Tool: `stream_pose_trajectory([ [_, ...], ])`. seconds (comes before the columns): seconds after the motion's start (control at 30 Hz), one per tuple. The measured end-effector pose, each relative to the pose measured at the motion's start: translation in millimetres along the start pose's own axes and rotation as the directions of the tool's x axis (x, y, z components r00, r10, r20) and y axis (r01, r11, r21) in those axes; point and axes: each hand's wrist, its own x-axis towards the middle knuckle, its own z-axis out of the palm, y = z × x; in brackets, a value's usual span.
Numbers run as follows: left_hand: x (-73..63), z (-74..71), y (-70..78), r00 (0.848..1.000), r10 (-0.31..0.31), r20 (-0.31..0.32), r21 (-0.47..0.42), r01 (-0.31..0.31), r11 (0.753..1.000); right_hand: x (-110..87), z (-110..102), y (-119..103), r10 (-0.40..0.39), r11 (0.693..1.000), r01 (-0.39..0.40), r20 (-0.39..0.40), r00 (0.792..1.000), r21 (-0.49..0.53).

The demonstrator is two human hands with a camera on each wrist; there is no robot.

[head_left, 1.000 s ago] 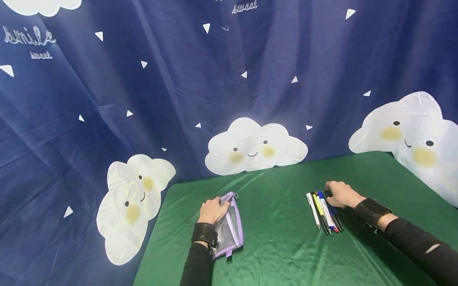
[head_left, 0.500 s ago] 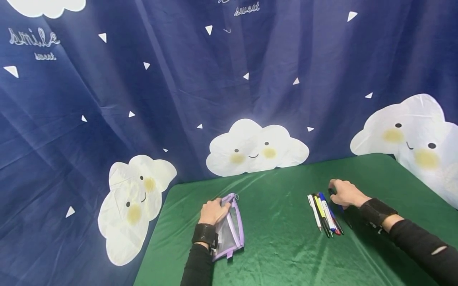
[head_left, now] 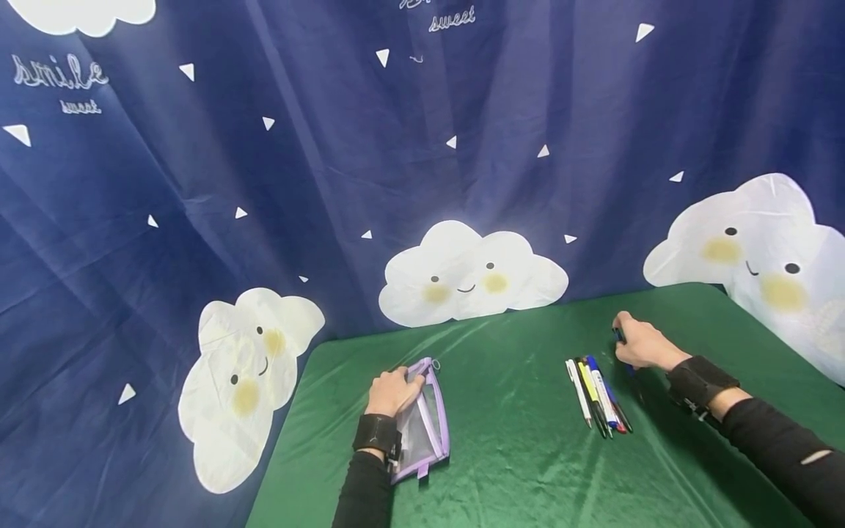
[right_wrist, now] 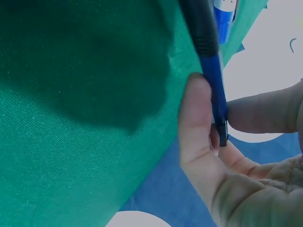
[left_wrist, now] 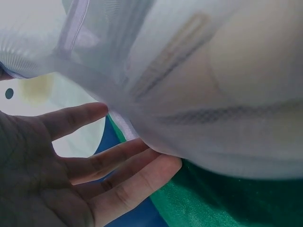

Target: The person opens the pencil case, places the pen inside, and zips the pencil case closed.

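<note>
My right hand (head_left: pixel 640 345) pinches a pen (right_wrist: pixel 214 82) between thumb and fingers, just right of a cluster of pens. Its barrel is blue with a black grip, and it points back toward the near side of the table. In the head view most of that pen is hidden by the hand. My left hand (head_left: pixel 391 392) holds a see-through mesh pencil pouch (head_left: pixel 432 422) with purple edging by its far left side. Up close in the left wrist view, the fingers (left_wrist: pixel 128 187) lie along the mesh's lower edge.
The cluster lies side by side: a white pen (head_left: pixel 579 394), a yellow highlighter (head_left: pixel 587 380), a white-and-blue marker (head_left: pixel 604 397) and several darker pens. A green cloth (head_left: pixel 508 447) covers the table. Behind it hangs a blue curtain (head_left: pixel 330 147) with cloud faces.
My right hand has drawn the blue pen out of the cluster, moving right and slightly toward the far side. The left hand and the pencil pouch stay in place.
</note>
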Motion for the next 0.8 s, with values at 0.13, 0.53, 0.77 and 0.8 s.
stream_pose_trajectory([
  [0.13, 0.2, -0.2, -0.6, 1.0, 0.01, -0.004, 0.007, -0.01, 1.0, 1.8, -3.7, -2.5, -0.006, 1.0, 0.006, -0.017, 1.0, -0.001],
  [0.53, 2.6, 6.1, -5.3, 1.0, 0.0, 0.005, 0.013, -0.001, 1.0, 11.4, -16.3, -10.4, -0.031, 0.999, 0.033, -0.129, 0.991, 0.017],
  [0.77, 2.8, 4.4, -4.7, 1.0, -0.002, 0.014, 0.011, 0.002, 1.0, 18.9, -23.7, -25.5, -0.038, 0.999, 0.042, -0.192, 0.981, 0.018],
  [0.8, 2.8, 4.4, -4.7, 1.0, -0.003, 0.014, 0.012, 0.003, 1.0, 19.7, -24.0, -28.6, -0.039, 0.999, 0.045, -0.195, 0.98, 0.025],
])
